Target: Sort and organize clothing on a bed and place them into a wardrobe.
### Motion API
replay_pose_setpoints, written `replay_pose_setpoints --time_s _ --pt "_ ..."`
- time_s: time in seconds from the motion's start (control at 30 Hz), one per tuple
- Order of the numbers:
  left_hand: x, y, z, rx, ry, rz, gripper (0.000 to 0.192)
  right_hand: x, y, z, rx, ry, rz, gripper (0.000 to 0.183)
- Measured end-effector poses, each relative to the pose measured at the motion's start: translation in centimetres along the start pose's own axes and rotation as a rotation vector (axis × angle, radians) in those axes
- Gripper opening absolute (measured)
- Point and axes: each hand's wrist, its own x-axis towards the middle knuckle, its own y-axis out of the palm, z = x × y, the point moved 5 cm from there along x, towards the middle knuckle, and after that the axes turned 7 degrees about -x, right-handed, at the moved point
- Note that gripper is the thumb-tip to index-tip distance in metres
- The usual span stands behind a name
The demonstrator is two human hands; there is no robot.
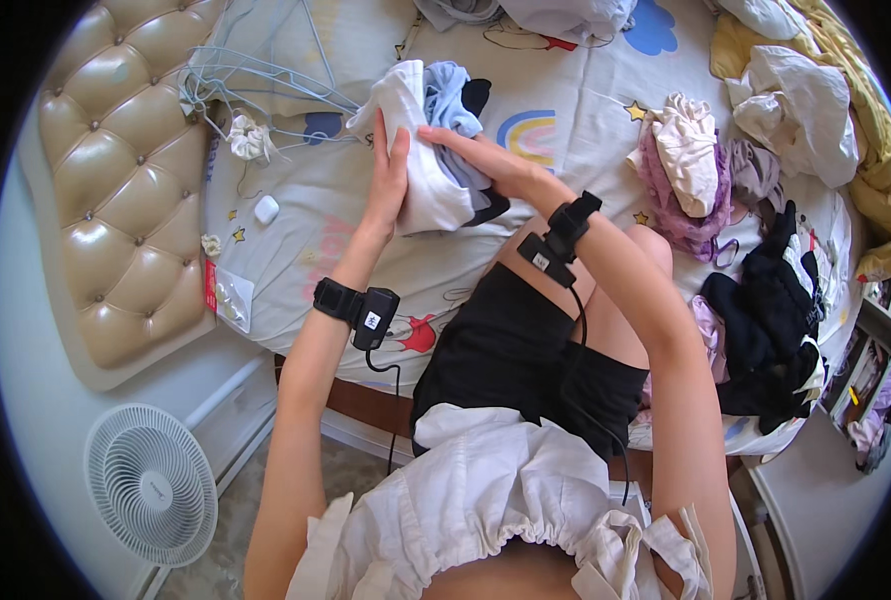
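Both hands are on a folded white garment [424, 176] in the upper middle of the head view. My left hand [389, 176] presses its left side with the fingers pointing up. My right hand [490, 161] reaches across from the right, its fingertips on the white cloth. Against the right side of the white garment stand a light blue garment [447, 97] and dark cloth [477, 96], partly hidden. Light blue wire hangers [265, 75] lie just left of the bundle, beside a white scrunchie [249, 140].
A tufted headboard [126, 187] borders the bed at left. A small white case [267, 210] and a packet [233, 296] lie nearby. Clothes heap at right: cream and purple pieces [684, 161], black garments [764, 322]. A white fan [152, 484] stands lower left.
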Motion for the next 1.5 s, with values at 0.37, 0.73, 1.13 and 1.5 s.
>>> replay_pose_setpoints --time_s 0.37,0.73,1.13,1.5 --pt "0.4 5.7 -0.5 -0.868 0.117 0.156 0.057 -8.0 -0.7 7.8 -1.340 -0.319 -0.587 0.051" --pt "0.2 1.2 2.1 -0.121 -0.203 0.164 0.081 -6.3 -4.9 2.0 -1.111 -0.116 -1.058 0.104" --pt "1.9 3.2 2.6 -0.338 -0.582 0.173 0.084 -1.6 -2.8 -1.4 -0.601 0.219 -0.661 0.116" --pt "2.3 2.6 1.6 -0.113 -0.293 0.189 0.074 -4.1 -5.5 -1.6 -0.459 0.398 -0.782 0.138"
